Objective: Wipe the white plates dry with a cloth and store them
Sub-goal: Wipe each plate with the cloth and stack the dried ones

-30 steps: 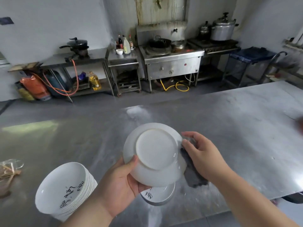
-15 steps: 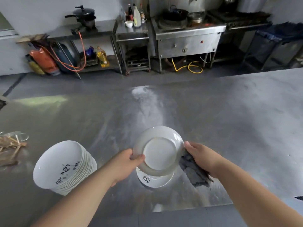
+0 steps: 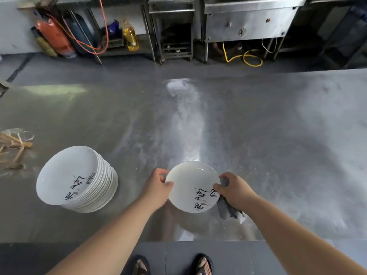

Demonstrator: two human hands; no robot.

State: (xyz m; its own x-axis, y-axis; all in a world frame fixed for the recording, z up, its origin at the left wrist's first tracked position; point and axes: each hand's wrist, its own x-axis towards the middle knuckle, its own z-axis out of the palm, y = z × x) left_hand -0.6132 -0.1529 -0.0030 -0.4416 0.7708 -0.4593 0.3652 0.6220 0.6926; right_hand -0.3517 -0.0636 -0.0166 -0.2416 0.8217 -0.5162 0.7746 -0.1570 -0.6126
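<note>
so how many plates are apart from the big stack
1: the plate held between the left hand and the right hand with the cloth, right of the stack. Another could be hidden beneath it.

One stack of white plates (image 3: 77, 179) by the bench's (image 3: 278, 155) front-left edge, rims too tight to count. One single plate (image 3: 190, 185), one grey cloth (image 3: 228, 211) and two hands, the left hand (image 3: 156, 187) and right hand (image 3: 236, 192), at the front edge.

Left hand (image 3: 156, 187) pinching, right hand (image 3: 236, 192) gripping, both forearms extended forward
</note>
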